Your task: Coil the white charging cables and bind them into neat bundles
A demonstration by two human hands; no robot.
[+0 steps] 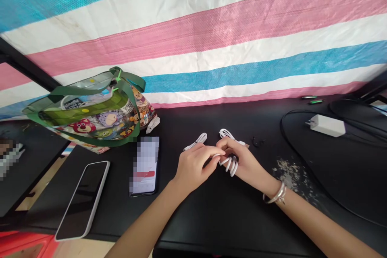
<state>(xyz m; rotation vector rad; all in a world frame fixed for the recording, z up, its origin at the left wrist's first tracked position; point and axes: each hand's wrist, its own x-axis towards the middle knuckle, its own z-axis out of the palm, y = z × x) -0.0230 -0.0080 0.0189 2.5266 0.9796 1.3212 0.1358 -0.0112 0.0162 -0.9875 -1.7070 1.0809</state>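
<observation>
Both left hand [191, 167] and right hand [243, 159], fingers [210, 151] pinched, grip a thin, smooth, coiled white cable [233, 169].

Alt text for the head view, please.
A person's left hand and right hand hold a coiled white cable over a black table. Two bundled white cables lie beyond; a lit phone, dark phone and printed bag sit to the left, a white charger right.

There are two phones [83, 201], one bag [110, 123], one adapter [328, 125], probably three white cables [234, 167].
</observation>
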